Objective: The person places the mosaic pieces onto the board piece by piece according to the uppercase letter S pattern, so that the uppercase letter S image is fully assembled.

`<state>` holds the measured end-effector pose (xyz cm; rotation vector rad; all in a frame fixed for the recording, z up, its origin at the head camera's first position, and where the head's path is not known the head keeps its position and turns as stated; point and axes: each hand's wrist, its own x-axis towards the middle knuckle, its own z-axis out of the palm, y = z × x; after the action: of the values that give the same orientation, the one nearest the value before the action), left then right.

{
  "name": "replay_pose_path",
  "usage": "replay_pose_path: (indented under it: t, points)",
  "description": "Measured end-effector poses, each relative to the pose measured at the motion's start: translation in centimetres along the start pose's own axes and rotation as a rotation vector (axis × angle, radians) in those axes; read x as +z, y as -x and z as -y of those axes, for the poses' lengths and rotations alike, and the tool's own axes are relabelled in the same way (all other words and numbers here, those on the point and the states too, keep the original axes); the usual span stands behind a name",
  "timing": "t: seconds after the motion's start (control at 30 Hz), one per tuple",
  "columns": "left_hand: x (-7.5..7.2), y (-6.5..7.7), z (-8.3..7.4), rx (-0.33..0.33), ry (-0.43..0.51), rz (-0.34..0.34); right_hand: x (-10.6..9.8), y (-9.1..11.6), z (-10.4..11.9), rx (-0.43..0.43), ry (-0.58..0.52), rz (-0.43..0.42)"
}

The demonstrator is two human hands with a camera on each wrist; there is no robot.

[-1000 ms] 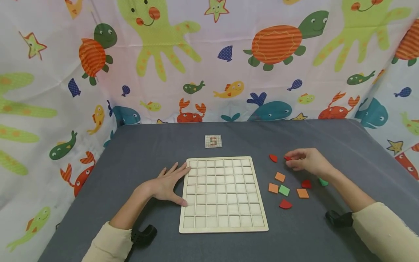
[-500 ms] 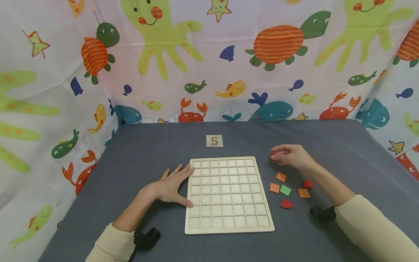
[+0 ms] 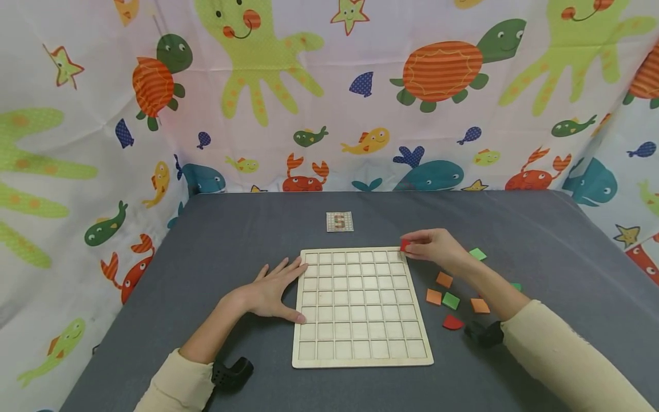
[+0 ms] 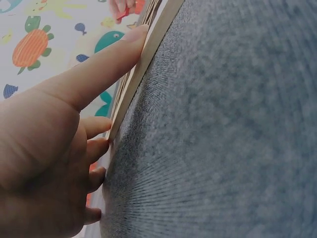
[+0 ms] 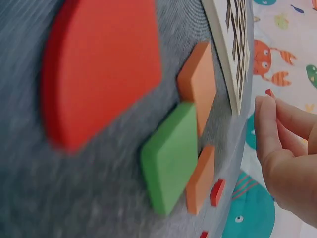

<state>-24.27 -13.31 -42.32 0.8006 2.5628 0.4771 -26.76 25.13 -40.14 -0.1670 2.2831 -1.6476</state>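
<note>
A pale wooden grid board lies on the dark grey table. My left hand rests along its left edge, thumb and fingers spread and fingertips on the rim. In the left wrist view, the thumb lies against the board's side. Between thumb and fingertips, my right hand pinches a small red piece over the board's upper right corner. In the right wrist view, only a bit of that red piece shows past the fingertips. The board's cells hold no pieces.
Right of the board lie loose tiles: a red quarter-round piece, several green ones, including one beside the orange tiles, and orange squares. A small card with a gridded S pattern lies behind the board. A printed cloth hangs behind the table.
My right hand has moved left from the loose pieces to the board's upper right corner, carrying a red piece. The board and my left hand have shifted slightly right.
</note>
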Motion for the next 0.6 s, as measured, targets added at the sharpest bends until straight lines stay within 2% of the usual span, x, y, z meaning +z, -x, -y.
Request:
replay_pose_path:
  t: [0.2,0.3,0.43,0.6]
  points:
    - [0.0,0.1,0.0,-0.003,-0.004,-0.001,1.3,-0.6,0.5,0.011,-0.001,0.062]
    - [0.0,0.1,0.1,0.002,0.001,-0.006,2.1,-0.8,0.6,0.003,0.057,0.070]
    - [0.1,0.0,0.1,0.000,0.006,-0.005,3.1,-1.0,0.7,0.027,0.141,0.038]
    - [0.1,0.0,0.0,-0.002,0.000,-0.001,4.4,-1.3,0.6,0.055,0.131,0.009]
